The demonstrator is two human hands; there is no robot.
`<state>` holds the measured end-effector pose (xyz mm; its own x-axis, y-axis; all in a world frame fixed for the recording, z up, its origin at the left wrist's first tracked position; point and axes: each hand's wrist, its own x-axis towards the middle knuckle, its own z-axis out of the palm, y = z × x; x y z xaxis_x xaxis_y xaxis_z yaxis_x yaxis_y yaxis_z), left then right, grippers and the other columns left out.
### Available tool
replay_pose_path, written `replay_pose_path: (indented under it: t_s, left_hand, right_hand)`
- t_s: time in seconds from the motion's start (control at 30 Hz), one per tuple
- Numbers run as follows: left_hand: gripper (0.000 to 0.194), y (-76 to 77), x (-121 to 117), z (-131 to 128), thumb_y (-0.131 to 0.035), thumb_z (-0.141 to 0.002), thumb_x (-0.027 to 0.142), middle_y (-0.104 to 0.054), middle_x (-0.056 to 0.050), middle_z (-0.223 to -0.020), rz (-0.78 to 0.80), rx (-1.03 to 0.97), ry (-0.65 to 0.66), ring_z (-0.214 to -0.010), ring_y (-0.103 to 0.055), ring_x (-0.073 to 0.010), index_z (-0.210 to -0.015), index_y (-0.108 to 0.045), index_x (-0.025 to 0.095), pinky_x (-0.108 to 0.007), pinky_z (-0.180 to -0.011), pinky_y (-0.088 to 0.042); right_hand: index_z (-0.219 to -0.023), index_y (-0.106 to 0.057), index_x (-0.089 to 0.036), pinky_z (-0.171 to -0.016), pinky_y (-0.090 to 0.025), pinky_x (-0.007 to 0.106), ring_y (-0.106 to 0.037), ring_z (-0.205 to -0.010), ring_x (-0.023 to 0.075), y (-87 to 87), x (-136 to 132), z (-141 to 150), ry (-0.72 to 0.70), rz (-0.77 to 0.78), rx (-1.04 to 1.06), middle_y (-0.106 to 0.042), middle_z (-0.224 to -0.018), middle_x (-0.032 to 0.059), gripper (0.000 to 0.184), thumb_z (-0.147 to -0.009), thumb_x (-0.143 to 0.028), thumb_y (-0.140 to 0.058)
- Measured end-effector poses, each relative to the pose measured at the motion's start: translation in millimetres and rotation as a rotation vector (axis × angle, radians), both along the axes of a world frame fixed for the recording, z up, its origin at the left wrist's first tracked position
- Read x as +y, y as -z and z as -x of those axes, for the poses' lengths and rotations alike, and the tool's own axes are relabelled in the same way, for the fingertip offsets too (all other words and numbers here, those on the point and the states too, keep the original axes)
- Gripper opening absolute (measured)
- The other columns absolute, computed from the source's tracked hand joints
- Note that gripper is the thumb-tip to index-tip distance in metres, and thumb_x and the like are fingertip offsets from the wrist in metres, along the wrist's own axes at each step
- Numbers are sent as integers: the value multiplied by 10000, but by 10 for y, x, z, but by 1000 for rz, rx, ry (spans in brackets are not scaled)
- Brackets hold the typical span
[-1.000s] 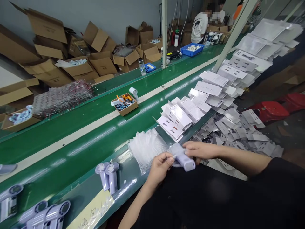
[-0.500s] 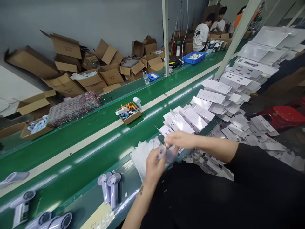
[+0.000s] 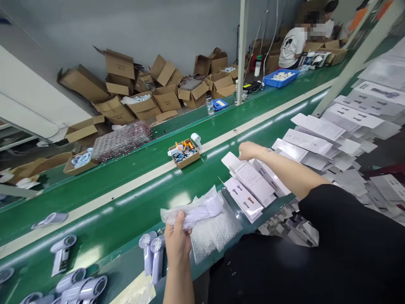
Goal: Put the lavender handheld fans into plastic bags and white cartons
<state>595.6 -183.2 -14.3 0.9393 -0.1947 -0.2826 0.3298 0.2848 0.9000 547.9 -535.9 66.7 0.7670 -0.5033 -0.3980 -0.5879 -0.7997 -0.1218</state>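
Observation:
My left hand [image 3: 179,238] is closed around one end of a translucent bubble bag [image 3: 202,211], thumb on top. A pale lilac shape, seemingly a handheld fan, shows blurrily through it. Under and beside this bag lie flat bubble bags [image 3: 218,236] on the bench. My right hand [image 3: 251,150] reaches to the row of white cartons and closes at the top edge of a white box [image 3: 255,181]; its fingertips are partly hidden behind the box. Left of my left hand, two lilac handheld fans [image 3: 157,257] lie side by side.
A green conveyor belt [image 3: 136,211] runs across, carrying a small box of tools and parts [image 3: 186,162] and more lilac fans [image 3: 63,253]. Overlapping white cartons [image 3: 316,131] line the right side. A metal post [image 3: 354,63] rises there. Co-workers sit far back.
My hands, together at a bag before, have parted. The left moved left with the bag, now holding it out over the bench. The right went forward to the white boxes. The view has shifted left.

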Motion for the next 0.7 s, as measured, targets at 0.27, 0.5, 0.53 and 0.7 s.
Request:
replay_pose_path:
  t_s: [0.27,0.5,0.53,0.7]
  left_hand:
    - [462,-391,8,-930,-848,-556,334,-658,-7,-863,251,-222,-67,-671,-579,-92,-934,-619,199,-155,-477,-384]
    - [399,59,-471,-1486,-697,-692,364,-646,-56,-913,-313,-352,-67,-724,-611,-155,-999,-538,164,-247,-579,-456]
    - [332,107,-474,-1519,-654,-733,356,-641,-65,-905,-489,-418,-78,-764,-616,-176,-976,-535,164,-280,-635,-472]
    - [137,10,-644,-1577,-523,-824,193,-612,-160,-982,-1216,-812,213,-1030,-560,-291,-944,-556,135,-415,-883,-425]
  right_hand:
    - [-945,-607,-117,-714,-435,313,-629,-835,264,-61,758,-911,-164,64,-547,-668,-874,157,210,-790,-229,-520]
    - [-1118,-553,-144,-767,-428,302,-623,-877,236,1209,1273,-1426,-225,-279,-536,-670,-971,123,286,-845,-182,-479]
    - [-1086,-578,-159,-787,-427,292,-620,-887,217,1317,1292,-1454,-251,-302,-536,-672,-971,102,263,-848,-161,-466]
    - [-992,-603,-149,-919,-414,308,-551,-1029,202,1550,1282,-1596,-435,-476,-661,-609,-1107,97,229,-766,-158,-571]
